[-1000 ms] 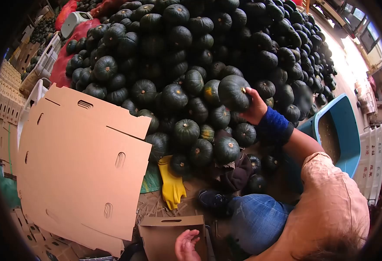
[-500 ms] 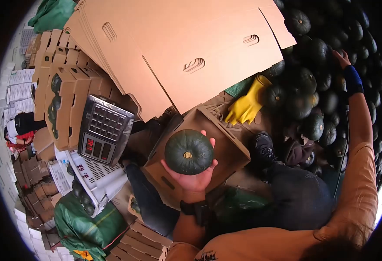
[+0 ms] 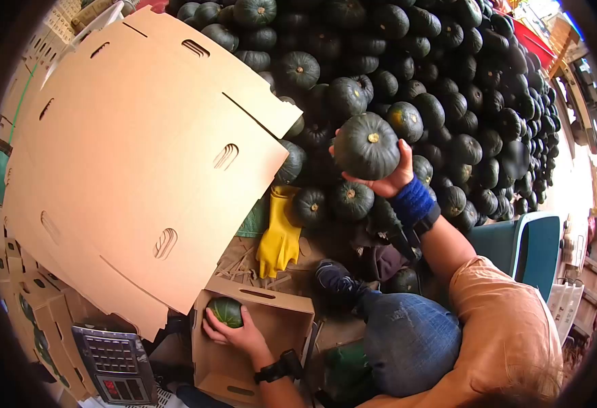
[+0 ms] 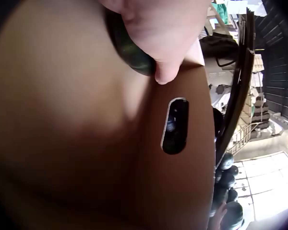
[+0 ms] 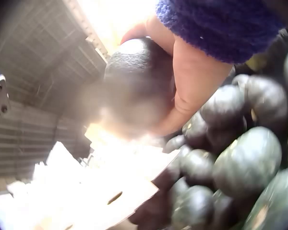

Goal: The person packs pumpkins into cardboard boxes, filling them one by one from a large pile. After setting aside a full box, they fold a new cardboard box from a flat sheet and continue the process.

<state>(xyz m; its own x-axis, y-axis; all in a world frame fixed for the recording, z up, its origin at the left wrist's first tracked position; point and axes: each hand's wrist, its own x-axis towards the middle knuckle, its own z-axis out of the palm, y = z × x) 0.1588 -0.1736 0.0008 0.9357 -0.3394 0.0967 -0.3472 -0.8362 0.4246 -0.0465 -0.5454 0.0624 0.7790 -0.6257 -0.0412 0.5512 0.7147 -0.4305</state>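
Observation:
My left hand (image 3: 240, 334) grips a dark green kabocha pumpkin (image 3: 225, 311) inside an open cardboard box (image 3: 281, 323), at its far left corner. In the left wrist view the thumb side of that hand (image 4: 161, 28) covers much of the pumpkin (image 4: 129, 50), close to the box wall with its oval handle slot. Raised in front of the pile, my right hand (image 3: 399, 177) holds another kabocha pumpkin (image 3: 368, 148), stem end facing the head camera, fingers and thumb spread around its sides. The right wrist view shows this pumpkin (image 5: 139, 69) from behind the hand, partly blurred.
A large heap of pumpkins (image 3: 448, 102) fills the back and right. Flat cardboard sheets (image 3: 142, 149) are stacked at left, above a digital scale (image 3: 114, 364). A yellow rubber glove (image 3: 279, 234) lies beyond the box; a blue tub (image 3: 540, 251) stands at right.
The left hand has lowered its pumpkin from above the box into the far left corner. The right hand, earlier reaching into the heap, now holds a pumpkin up. The head view has swung back toward the heap.

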